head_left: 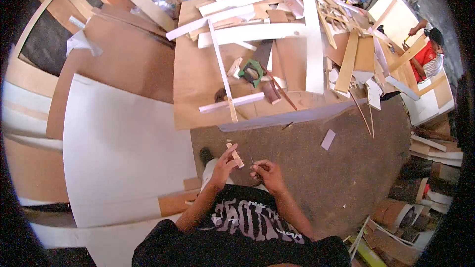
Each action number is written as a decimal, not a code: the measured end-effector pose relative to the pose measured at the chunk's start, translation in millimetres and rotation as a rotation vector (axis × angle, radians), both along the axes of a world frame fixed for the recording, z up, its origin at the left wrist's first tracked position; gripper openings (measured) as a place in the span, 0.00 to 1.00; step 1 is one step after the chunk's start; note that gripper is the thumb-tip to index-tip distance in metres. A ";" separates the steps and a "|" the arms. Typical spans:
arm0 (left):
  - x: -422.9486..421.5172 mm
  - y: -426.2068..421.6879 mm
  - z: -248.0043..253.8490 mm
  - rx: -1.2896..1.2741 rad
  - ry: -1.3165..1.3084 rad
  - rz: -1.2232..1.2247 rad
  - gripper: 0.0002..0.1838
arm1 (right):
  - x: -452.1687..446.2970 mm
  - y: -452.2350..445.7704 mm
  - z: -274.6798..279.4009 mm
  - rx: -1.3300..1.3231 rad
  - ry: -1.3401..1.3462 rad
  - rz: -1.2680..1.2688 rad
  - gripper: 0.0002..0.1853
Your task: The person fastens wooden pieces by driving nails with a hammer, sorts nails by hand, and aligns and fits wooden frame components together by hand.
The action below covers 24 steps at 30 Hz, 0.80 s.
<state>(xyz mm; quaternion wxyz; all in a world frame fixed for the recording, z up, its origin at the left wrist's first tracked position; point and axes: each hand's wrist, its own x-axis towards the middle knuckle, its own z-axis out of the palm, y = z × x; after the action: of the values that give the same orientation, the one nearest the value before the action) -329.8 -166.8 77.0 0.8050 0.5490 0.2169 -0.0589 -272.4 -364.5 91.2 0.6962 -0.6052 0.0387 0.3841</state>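
In front of my body, my left hand [224, 169] has its fingers closed on a short, pale strip of wood [237, 159], which slants down to the right. Just right of it, my right hand [268, 174] is closed in a pinch. A thin, dark sliver [253, 161] sticks up from its fingertips; it is too small to tell whether it is a nail or a wire. The two hands are apart, both above the brown floor and short of the worktable [198, 111].
Wood offcuts, white boards [252, 34] and a green roll or tool [251, 73] lie on the table. A large white panel [123, 148] stands at left. Scraps [396, 212] pile up at right. Farther right, a person in red [423, 62] holds a hammer.
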 end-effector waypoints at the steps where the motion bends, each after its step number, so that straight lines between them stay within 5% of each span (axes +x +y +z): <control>1: 3.9 12.1 11.8 -0.001 -0.012 0.011 0.33 | 3.3 15.0 -2.4 0.003 -0.013 -0.054 0.09; 13: 7.2 298.6 -13.5 0.055 -0.056 0.014 0.34 | 36.3 292.9 -9.7 0.087 -0.089 -0.367 0.13; 20: 83.3 370.1 6.4 -0.037 0.059 0.009 0.38 | 62.1 356.2 -10.1 -0.035 -0.181 -0.342 0.15; 24: 124.7 380.1 4.6 -0.007 0.038 0.028 0.41 | 98.5 384.6 -18.5 0.113 -0.095 -0.462 0.15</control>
<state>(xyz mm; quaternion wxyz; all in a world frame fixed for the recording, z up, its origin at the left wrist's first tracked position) -205.1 213.3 81.6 0.8034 0.5420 0.2395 -0.0584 -173.9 20.1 72.7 0.7993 -0.5579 0.1216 0.1873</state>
